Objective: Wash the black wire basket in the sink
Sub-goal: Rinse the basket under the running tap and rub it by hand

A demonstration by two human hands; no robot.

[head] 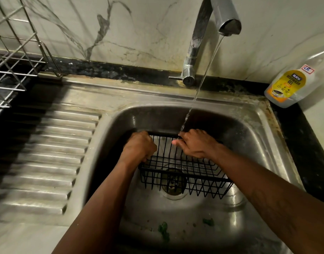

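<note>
Both hands are on the black wire basket. The left hand is curled around the wires at its left end, and the right hand grips the far top rim with the thumb sticking out toward the left. The basket sits down inside the sink, tipped a bit toward the camera, right over the drain, which you can see through the wires. Can't tell if it's actually resting on the bottom.

Water runs in a thin stream from the chrome faucet and lands on the far rim, just beside the right hand's fingers. A few green scraps lie on the sink floor nearer the camera. Left of the basin is the ribbed drainboard, with a metal dish rack behind it. A dishwash gel bottle stands on the black surface at the back right.
</note>
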